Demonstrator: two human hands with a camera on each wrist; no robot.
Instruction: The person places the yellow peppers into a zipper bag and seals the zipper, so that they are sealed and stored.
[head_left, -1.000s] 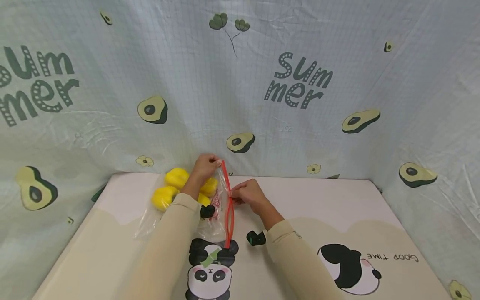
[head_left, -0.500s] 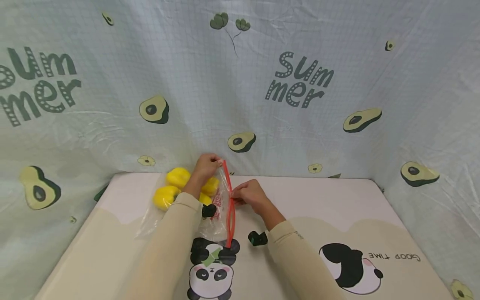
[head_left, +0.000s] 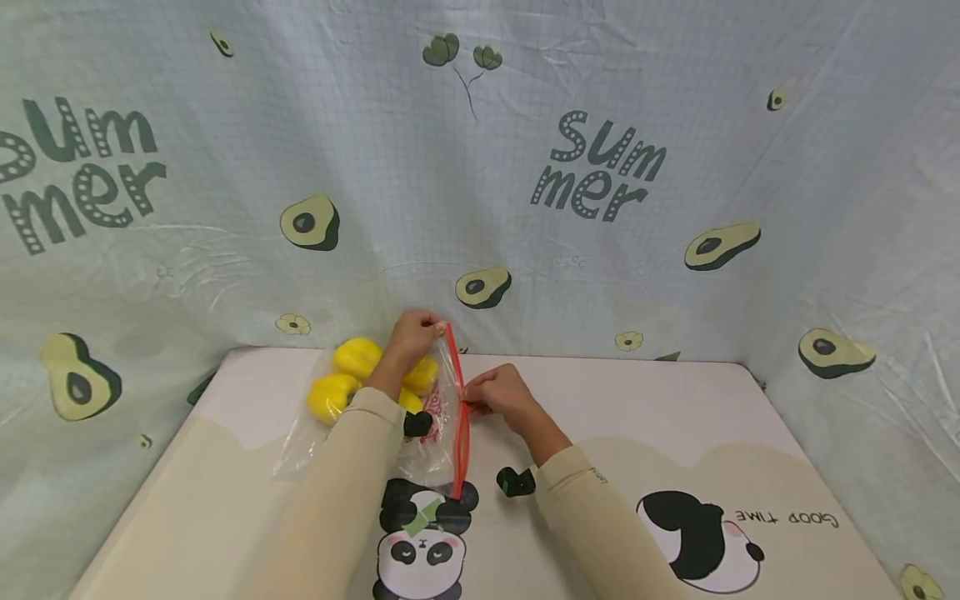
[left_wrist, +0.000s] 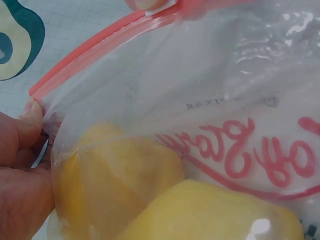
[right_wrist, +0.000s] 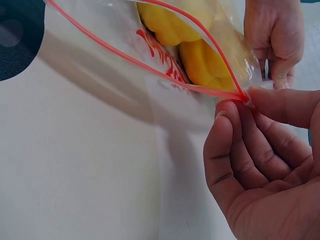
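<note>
On the tabletop (head_left: 225, 467) lies the clear zip bag (head_left: 420, 433), soft and slippery I think, with yellow peppers (head_left: 333, 393) inside. My left hand (head_left: 411, 332) pinches the far end of the red zip strip (head_left: 457, 417); my right hand (head_left: 498, 390) pinches its middle, the best hold.

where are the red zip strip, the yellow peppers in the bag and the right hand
red zip strip (head_left: 458, 417), head view, middle of the strip's length
yellow peppers (head_left: 332, 396), head view, the left pepper's body seen through the clear plastic
right hand (head_left: 501, 392), head view, back of the hand
</note>
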